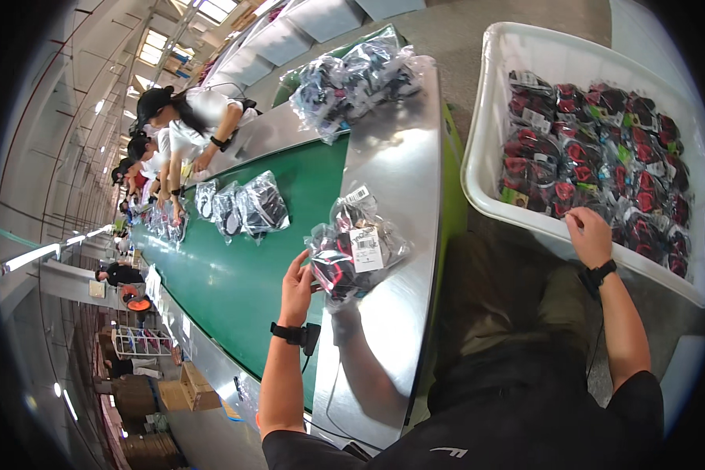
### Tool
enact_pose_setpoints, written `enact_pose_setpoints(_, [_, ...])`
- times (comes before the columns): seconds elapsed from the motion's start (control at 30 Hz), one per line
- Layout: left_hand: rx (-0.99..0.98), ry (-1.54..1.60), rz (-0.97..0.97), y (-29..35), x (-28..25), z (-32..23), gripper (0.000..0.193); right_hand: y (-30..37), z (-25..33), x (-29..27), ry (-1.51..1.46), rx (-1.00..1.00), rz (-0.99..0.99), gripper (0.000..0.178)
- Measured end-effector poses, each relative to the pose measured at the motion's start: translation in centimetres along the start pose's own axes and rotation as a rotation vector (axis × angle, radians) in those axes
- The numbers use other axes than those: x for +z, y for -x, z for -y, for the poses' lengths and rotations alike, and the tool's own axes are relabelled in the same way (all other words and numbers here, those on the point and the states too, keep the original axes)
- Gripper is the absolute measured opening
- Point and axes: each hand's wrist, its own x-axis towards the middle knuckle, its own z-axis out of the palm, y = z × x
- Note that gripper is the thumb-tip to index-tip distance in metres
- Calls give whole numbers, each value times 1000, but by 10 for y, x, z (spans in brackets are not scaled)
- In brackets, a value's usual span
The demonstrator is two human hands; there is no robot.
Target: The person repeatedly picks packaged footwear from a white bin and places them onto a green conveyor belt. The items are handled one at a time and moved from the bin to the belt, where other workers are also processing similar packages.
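My left hand (295,288) is at the left side of a clear plastic bag of black-and-red footwear (333,265), its fingers closed on the bag's edge. The bag lies where the green belt meets the metal table end, and a white tag (366,249) faces up on it. To my right, my right hand (590,237) lies over the near rim of a large white bin (517,213), fingers curled across it. Rows of similar bagged black-and-red footwear (580,153) fill the bin.
More bagged footwear (260,202) rests farther along the green conveyor belt (235,274). A heap of clear bags (352,82) sits at the table's far corner. Co-workers (184,125) stand along the belt's far side. A shiny metal surface (403,180) borders the belt.
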Motion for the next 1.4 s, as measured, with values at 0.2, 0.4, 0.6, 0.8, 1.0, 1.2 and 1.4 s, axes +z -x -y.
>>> enact_pose_setpoints(0.2, [72,266,147,3,41,-21,57,0,-1,-1,11,9,19,18])
enact_pose_setpoints(0.4, [120,139,117,17,67,-24,67,2,-1,-3,-76,86,58,18])
enact_pose_setpoints(0.6, [163,-16,360,52,109,-34,74,15,49,13,-446,33,88,26])
enact_pose_setpoints(0.8, [116,-140,369,78,161,-45,79,56,154,52,-1479,390,806,83])
enact_pose_setpoints(1.0, [236,13,468,101,169,-38,77,66,154,44,-1456,434,723,78])
enact_pose_setpoints(1.2, [157,24,442,106,154,-30,63,11,93,-11,-1526,501,594,36])
enact_pose_setpoints(1.4, [55,131,352,106,153,-25,42,-86,-30,-75,-1390,508,-19,52])
